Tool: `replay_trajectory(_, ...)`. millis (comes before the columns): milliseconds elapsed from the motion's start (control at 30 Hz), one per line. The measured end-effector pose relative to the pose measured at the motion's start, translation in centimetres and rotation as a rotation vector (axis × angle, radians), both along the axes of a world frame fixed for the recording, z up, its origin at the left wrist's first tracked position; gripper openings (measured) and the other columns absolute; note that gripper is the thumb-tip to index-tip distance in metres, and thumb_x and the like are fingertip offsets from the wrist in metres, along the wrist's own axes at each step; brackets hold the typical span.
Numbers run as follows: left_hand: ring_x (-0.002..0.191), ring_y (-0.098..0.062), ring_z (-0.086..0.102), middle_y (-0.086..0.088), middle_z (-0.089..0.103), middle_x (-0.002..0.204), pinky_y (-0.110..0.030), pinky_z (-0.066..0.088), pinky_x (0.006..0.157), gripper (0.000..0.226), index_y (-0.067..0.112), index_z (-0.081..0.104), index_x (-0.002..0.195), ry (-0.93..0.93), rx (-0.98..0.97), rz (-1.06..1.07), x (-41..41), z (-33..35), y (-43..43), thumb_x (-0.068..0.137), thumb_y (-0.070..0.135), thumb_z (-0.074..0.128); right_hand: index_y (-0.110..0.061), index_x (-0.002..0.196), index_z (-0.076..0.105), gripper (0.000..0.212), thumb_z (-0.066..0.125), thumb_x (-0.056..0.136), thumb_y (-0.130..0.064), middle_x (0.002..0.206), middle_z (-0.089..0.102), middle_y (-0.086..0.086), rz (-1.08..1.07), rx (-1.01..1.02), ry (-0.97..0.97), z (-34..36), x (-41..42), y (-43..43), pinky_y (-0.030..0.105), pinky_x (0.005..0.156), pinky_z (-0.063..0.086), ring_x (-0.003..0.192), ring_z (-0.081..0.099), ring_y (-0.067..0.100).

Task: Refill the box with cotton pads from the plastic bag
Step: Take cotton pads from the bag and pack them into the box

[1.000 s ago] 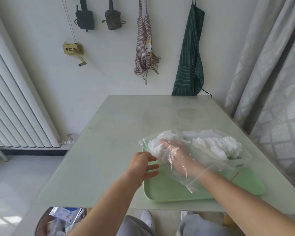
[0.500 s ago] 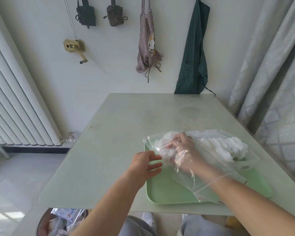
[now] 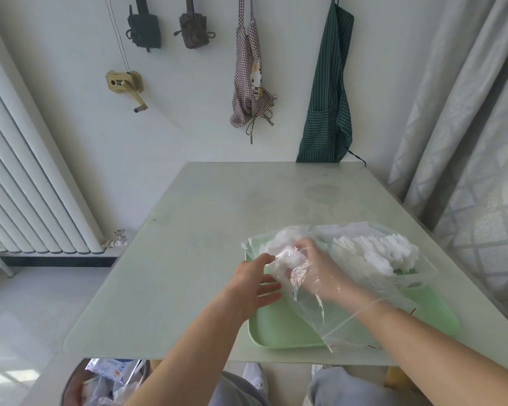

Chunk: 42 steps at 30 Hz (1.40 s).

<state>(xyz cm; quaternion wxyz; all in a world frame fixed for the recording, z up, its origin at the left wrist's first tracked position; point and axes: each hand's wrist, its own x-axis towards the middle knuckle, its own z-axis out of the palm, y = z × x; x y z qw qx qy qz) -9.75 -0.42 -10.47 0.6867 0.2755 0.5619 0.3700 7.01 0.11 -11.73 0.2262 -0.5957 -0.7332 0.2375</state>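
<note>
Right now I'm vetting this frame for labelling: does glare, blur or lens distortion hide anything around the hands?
Head view: sharp, evenly daylit, no motion blur; head view: specular glints on the crinkled plastic bag veil the right hand inside it, gripping cotton pads, whose whites nearly blow out; head view: wide-angle bending bows the radiator and curtain at the edges.

Before me: clear plastic bag, white cotton pads inside, pale green plastic tray beneath. Behind: dark green pinstriped apron, red-and-white checked apron.
</note>
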Motion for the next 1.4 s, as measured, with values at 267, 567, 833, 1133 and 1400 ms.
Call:
replay_trajectory(267,0.049,-0.017,0.052,-0.011,0.055,0.072,-0.018,0.044,0.038,0.004,0.002,0.055,0.088,0.09,0.057,0.055,0.7,-0.6,1.1,0.09,-0.002,0.057,-0.014,0.137,0.045,0.047,0.055,0.097,-0.036,0.116,0.054,-0.005,-0.106,-0.109,0.089,0.9,0.0,-3.1,0.026,0.092,0.039,0.115,0.054,0.017)
replay_trajectory(567,0.034,-0.016,0.053,-0.013,0.055,0.056,-0.017,0.043,0.033,0.022,-0.005,0.053,0.073,0.119,0.114,0.259,0.3,0.3,2.9,0.092,-0.01,0.044,-0.033,0.102,0.052,0.006,0.056,0.098,-0.034,0.099,0.055,-0.019,-0.002,-0.289,0.276,3.2,1.6,-7.8,0.015,0.078,0.042,0.091,0.057,-0.001)
replay_trajectory(833,0.059,-0.025,0.051,-0.012,0.052,0.073,-0.032,0.043,0.057,0.04,0.007,0.054,0.086,0.201,0.145,0.093,0.2,1.4,3.3,0.076,0.037,0.077,-0.003,0.111,0.063,0.029,0.066,0.091,-0.022,0.094,0.067,0.01,0.091,-0.633,0.704,6.5,4.5,-10.2,0.032,0.066,0.053,0.079,0.064,0.022)
replay_trajectory(1133,0.128,-0.031,0.047,-0.014,0.039,0.145,-0.038,0.04,0.107,0.08,0.012,0.035,0.147,0.924,0.502,-0.061,3.2,4.4,1.9,0.079,0.028,0.076,-0.006,0.102,0.067,0.027,0.07,0.081,-0.023,0.084,0.067,0.005,-0.156,-0.348,0.996,8.4,11.8,-6.9,0.027,0.06,0.056,0.072,0.065,0.012)
replay_trajectory(1400,0.107,-0.018,0.065,-0.004,0.065,0.122,-0.039,0.055,0.094,0.066,0.019,0.051,0.131,0.312,0.635,-0.442,13.0,7.1,-1.6,0.078,0.053,0.074,0.002,0.111,0.066,0.036,0.074,0.083,-0.018,0.089,0.07,0.008,-0.226,-0.218,0.99,7.6,15.0,-5.1,0.027,0.061,0.055,0.076,0.067,0.017)
